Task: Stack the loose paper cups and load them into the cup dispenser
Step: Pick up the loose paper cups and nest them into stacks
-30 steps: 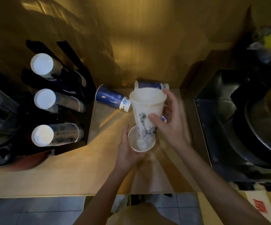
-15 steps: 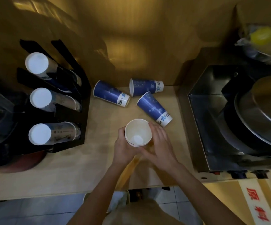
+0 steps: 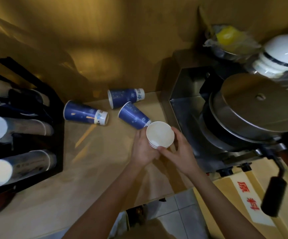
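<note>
A short stack of white paper cups (image 3: 160,136) stands mouth-up between my hands; several nested rims show on its near side. My left hand (image 3: 142,150) wraps its left side and my right hand (image 3: 177,151) grips its right side and front. Three blue paper cups lie on their sides on the wooden counter behind: one at left (image 3: 85,115), one at the back by the wall (image 3: 126,97), one (image 3: 133,115) just touching the stack. The black cup dispenser (image 3: 53,118) sits at the far left, its three tubes holding cup stacks with white bottoms facing me.
A steel machine (image 3: 253,111) with a round lid and a black-handled lever (image 3: 274,195) stands right of the counter. Behind it are a bagged yellow item (image 3: 226,37) and stacked white bowls (image 3: 282,54). The counter's front edge (image 3: 88,218) drops to a tiled floor.
One second ago my right hand held a white cup above the one in my left hand; it went in, and both hands now hold the nested stack. The view has shifted left.
</note>
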The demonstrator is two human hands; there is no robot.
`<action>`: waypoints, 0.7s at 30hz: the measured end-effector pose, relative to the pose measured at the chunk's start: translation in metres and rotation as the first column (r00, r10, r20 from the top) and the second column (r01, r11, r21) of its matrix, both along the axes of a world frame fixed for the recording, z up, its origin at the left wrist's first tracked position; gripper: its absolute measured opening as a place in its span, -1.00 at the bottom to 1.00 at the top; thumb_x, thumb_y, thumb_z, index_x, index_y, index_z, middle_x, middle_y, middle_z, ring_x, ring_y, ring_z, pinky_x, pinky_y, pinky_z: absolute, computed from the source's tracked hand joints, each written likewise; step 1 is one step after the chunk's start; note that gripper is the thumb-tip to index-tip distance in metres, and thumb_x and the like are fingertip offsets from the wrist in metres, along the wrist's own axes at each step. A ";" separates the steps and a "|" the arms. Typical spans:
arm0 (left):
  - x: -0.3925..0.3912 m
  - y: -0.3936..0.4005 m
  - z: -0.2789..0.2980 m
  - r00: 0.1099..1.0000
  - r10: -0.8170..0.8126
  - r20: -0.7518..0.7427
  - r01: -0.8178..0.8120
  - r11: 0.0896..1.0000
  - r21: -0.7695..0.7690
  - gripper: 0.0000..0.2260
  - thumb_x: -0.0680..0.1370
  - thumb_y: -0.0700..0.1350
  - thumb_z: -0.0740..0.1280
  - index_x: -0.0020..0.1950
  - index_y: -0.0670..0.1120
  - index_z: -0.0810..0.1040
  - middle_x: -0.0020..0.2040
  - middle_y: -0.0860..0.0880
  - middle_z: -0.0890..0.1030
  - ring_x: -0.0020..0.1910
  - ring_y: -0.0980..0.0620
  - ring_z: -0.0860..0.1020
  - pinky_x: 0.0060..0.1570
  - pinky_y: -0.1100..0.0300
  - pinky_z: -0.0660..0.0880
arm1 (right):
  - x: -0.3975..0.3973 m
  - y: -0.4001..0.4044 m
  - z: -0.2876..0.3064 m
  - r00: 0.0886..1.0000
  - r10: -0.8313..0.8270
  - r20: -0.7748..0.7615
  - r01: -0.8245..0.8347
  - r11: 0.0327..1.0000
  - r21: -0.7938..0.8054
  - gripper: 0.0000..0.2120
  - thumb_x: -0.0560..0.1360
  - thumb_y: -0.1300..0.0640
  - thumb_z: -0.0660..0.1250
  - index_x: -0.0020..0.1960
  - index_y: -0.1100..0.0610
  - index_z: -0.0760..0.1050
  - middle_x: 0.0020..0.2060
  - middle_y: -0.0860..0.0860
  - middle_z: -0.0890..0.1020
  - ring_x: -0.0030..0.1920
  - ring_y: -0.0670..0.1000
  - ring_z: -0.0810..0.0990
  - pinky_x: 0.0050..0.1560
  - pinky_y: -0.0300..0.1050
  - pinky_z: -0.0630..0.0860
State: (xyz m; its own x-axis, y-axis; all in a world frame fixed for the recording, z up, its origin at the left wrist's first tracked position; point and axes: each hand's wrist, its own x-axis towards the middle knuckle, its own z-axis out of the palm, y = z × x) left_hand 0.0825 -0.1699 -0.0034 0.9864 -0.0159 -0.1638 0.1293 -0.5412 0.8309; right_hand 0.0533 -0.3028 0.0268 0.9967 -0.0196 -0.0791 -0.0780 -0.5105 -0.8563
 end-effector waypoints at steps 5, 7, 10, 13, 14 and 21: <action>0.002 -0.019 -0.002 1.000 0.003 0.031 -0.002 1.000 -0.021 -0.28 0.18 -0.15 0.53 0.29 0.01 0.35 0.24 -0.06 0.51 0.18 -0.05 0.51 0.11 0.12 0.49 | -0.001 -0.018 -0.003 0.998 -0.045 -0.036 0.044 0.999 -0.031 -0.29 0.31 0.03 0.51 0.36 -0.04 0.23 0.17 -0.14 0.39 0.20 -0.10 0.40 0.26 -0.04 0.44; 0.002 -0.023 -0.004 1.000 0.007 0.011 -0.007 0.999 -0.038 -0.27 0.19 -0.18 0.53 0.31 0.01 0.34 0.25 -0.06 0.51 0.19 -0.06 0.51 0.10 0.13 0.46 | 0.000 -0.021 -0.003 0.998 -0.046 -0.053 0.044 0.998 -0.042 -0.28 0.31 0.04 0.50 0.37 -0.01 0.22 0.18 -0.14 0.37 0.20 -0.11 0.38 0.27 -0.06 0.42; -0.001 -0.024 -0.002 1.000 0.001 -0.004 -0.001 0.999 -0.041 -0.27 0.22 -0.15 0.54 0.33 0.00 0.31 0.28 -0.06 0.49 0.22 -0.06 0.49 0.12 0.12 0.45 | 0.001 -0.023 -0.006 0.995 -0.047 -0.088 0.043 0.998 -0.050 -0.30 0.34 0.02 0.48 0.37 -0.01 0.21 0.22 -0.11 0.37 0.23 -0.09 0.38 0.26 -0.08 0.40; -0.002 -0.021 0.000 0.999 -0.050 -0.016 0.049 0.997 -0.057 -0.22 0.21 -0.07 0.56 0.35 -0.01 0.29 0.28 -0.03 0.49 0.22 -0.01 0.48 0.10 0.20 0.43 | 0.006 -0.027 -0.004 0.995 -0.064 -0.080 0.059 0.996 -0.069 -0.49 0.42 0.01 0.38 0.31 0.04 0.29 0.22 0.02 0.43 0.21 0.01 0.44 0.23 -0.02 0.45; -0.003 -0.020 0.001 0.998 -0.064 -0.024 0.062 0.997 -0.053 -0.19 0.19 -0.01 0.56 0.36 0.00 0.27 0.29 -0.02 0.49 0.23 0.00 0.48 0.14 0.17 0.45 | 0.010 -0.027 -0.002 0.995 -0.068 -0.071 0.060 0.992 -0.108 -0.54 0.44 0.00 0.35 0.27 0.06 0.32 0.18 0.04 0.43 0.18 0.04 0.46 0.20 -0.02 0.45; 0.005 0.015 0.013 0.997 -0.011 -0.078 0.017 0.996 0.084 -0.49 0.37 -0.13 0.44 0.28 -0.15 0.40 0.23 -0.16 0.47 0.14 -0.09 0.50 0.10 0.14 0.43 | 0.046 -0.012 0.021 0.999 0.002 0.044 0.015 0.922 -0.387 -0.60 0.50 -0.07 0.24 0.24 0.13 0.39 0.16 0.10 0.51 0.18 0.07 0.43 0.16 0.05 0.44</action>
State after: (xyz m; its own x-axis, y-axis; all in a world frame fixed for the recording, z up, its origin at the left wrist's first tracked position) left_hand 0.0877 -0.1552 0.0095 0.9704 -0.0124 -0.2412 0.1835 -0.6115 0.7697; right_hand 0.0993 -0.3147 0.0482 0.9987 -0.0462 -0.0213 -0.0499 -0.8024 -0.5947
